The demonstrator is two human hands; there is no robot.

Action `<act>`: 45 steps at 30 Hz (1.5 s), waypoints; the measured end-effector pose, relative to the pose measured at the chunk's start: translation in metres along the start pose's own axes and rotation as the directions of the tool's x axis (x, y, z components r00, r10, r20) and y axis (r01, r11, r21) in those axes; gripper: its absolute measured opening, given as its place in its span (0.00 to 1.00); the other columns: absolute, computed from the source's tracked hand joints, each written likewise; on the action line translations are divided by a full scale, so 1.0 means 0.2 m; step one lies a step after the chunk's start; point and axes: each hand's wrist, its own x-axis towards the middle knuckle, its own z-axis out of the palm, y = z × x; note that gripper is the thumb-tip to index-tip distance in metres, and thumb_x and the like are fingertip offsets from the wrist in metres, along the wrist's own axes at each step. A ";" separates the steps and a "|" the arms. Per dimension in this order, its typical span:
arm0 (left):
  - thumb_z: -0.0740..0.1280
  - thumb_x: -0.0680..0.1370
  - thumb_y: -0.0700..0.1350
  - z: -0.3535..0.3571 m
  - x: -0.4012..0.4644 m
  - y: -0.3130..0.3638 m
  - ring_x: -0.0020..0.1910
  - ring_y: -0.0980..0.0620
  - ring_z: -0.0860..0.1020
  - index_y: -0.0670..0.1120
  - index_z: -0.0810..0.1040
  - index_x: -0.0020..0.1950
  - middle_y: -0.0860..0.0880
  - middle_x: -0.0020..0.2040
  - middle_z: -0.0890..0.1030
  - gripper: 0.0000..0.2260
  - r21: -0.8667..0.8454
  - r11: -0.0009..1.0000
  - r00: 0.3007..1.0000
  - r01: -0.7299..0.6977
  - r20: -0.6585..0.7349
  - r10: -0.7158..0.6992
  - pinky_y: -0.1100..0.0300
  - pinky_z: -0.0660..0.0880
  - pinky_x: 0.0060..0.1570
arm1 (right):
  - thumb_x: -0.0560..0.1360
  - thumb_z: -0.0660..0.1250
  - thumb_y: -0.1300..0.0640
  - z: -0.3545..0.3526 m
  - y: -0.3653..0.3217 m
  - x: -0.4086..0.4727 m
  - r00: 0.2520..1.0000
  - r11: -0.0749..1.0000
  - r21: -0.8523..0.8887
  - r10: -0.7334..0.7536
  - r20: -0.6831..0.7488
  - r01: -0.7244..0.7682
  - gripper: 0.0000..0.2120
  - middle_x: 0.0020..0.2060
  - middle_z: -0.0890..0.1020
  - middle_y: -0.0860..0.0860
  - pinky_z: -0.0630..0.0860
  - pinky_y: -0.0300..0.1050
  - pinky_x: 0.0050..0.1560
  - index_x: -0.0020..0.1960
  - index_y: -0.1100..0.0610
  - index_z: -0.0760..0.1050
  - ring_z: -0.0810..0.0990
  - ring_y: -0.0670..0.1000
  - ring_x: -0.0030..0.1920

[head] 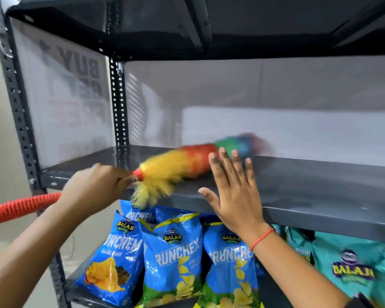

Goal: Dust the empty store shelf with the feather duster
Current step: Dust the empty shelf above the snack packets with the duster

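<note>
Head view: left hand [93,187] clenched on the red handle of the feather duster [187,161], whose blurred head lies across the empty shelf [320,185]. Right hand [233,192] released, fingers spread at the near edge. Risk: yellow fluff overhanging could brush dust onto chip bags [171,258] below.

Duster [187,161] on shelf [320,185], bags [171,256] below

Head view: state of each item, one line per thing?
Feather duster: lying across the shelf, motion-blurred.
Left hand: gripping the duster's red handle.
Right hand: open, fingers spread, holding nothing.
Grey shelf: bare of stock.
Chip bags: sealed, upright on the shelf below.
</note>
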 end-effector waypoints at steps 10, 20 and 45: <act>0.58 0.78 0.61 0.10 0.25 0.36 0.55 0.38 0.80 0.57 0.81 0.58 0.41 0.55 0.83 0.16 -0.123 0.980 0.987 -0.159 0.011 0.161 0.51 0.77 0.49 | 0.80 0.44 0.39 -0.20 0.38 -0.16 0.987 0.971 -0.179 0.158 -0.028 -0.160 0.30 0.70 0.63 0.60 0.47 0.56 0.70 0.72 0.61 0.57 0.54 0.60 0.72; 0.57 0.78 0.60 0.14 0.45 0.75 0.49 0.39 0.79 0.52 0.82 0.56 0.41 0.51 0.81 0.19 -0.338 0.890 0.943 -0.305 0.023 0.332 0.57 0.69 0.40 | 0.80 0.44 0.38 -0.35 0.64 -0.31 0.944 0.914 -0.243 0.328 -0.033 -0.326 0.32 0.71 0.63 0.61 0.49 0.55 0.70 0.72 0.62 0.59 0.52 0.58 0.72; 0.62 0.78 0.56 0.23 0.59 1.52 0.43 0.42 0.78 0.44 0.81 0.44 0.43 0.43 0.80 0.17 -0.528 0.760 0.861 -0.378 0.101 0.498 0.57 0.67 0.38 | 0.80 0.44 0.37 -0.53 1.00 -0.56 0.903 0.851 -0.305 0.416 -0.105 -0.428 0.31 0.74 0.56 0.54 0.45 0.55 0.72 0.76 0.52 0.45 0.47 0.57 0.74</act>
